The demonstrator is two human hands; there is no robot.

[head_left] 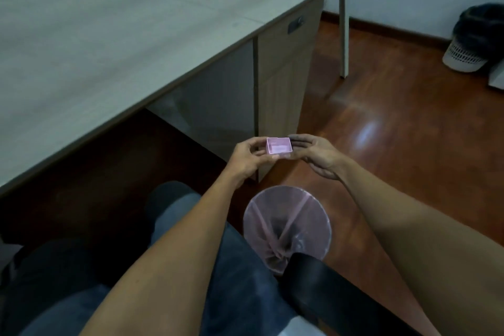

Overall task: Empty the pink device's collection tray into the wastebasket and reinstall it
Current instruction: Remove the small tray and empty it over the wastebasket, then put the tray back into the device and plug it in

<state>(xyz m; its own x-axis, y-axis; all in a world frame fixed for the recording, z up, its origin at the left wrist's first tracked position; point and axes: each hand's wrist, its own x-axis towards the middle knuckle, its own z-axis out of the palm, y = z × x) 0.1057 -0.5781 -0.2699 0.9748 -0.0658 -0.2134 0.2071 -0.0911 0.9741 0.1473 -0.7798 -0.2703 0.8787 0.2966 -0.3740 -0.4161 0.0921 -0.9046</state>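
Observation:
A small pink collection tray point(278, 147) is held upright, mouth up, between both hands in front of me, below the desk edge. My left hand point(249, 158) grips its left side with thumb and fingers. My right hand point(313, 154) holds its right side, fingers stretched along the far wall. The tray's inside looks empty. Below and nearer to me stands the wastebasket point(289, 224), round, lined with a pink bag. The tray is a little beyond the basket's far rim, not over its mouth. The pink device is not in view.
A pale desk top point(109, 35) fills the upper left, with a wooden cabinet point(283, 90) beneath its edge. My knees and a black chair armrest point(327, 289) are at the bottom. A second white bin with a black bag point(469, 43) stands far right on the wooden floor.

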